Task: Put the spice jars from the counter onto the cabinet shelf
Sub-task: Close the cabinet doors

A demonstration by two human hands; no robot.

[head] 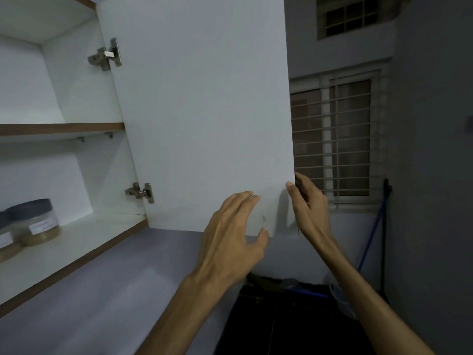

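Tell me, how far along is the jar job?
Two spice jars already stand on the lower shelf. Neither hand carries a jar: the right hand grips the open cabinet door's edge, the left hand lies flat against it. The counter is out of view, so remaining jars can't be counted.

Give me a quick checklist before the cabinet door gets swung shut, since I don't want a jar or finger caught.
1. Spice jars set on the lower shelf, back from its front edge: ok.
2. Door wide open, hinges unobstructed: ok.
3. Right hand gripping the door's free edge: ok.
4. Left hand flat against the door face, away from the hinge side: ok.
5. Upper shelf holding nothing that sticks out: ok.
6. No jars left on the counter: cannot tell, counter out of view.
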